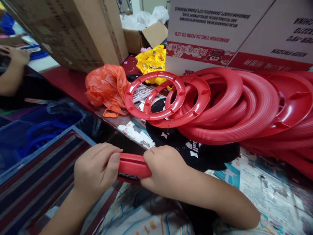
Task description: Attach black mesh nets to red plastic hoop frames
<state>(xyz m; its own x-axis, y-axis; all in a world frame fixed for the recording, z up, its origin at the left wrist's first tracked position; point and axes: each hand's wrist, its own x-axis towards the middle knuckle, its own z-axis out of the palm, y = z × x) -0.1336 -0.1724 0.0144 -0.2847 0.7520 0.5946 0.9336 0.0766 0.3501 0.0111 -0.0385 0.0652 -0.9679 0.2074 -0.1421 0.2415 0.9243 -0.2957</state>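
Observation:
Close to my body, both hands grip a red plastic ring [134, 167] that I see edge-on, with a groove along its rim and a strip of black under it. My left hand [99, 171] is wrapped round its left end, thumb on top. Round the right end closes my right hand [166, 171]. Much of the ring is hidden by my fingers. Just beyond my hands, black printed fabric [176, 143] lies on the table, partly under a heap of red rings [220, 120]. Two thinner red rings [156, 114] lean at the heap's left.
An orange plastic bag [105, 85] and yellow plastic parts [153, 62] lie farther back. Cardboard boxes [97, 32] and white printed cartons [200, 29] stand behind. At the left are a blue crate [80, 132] with blue rings and another person's hand [17, 55].

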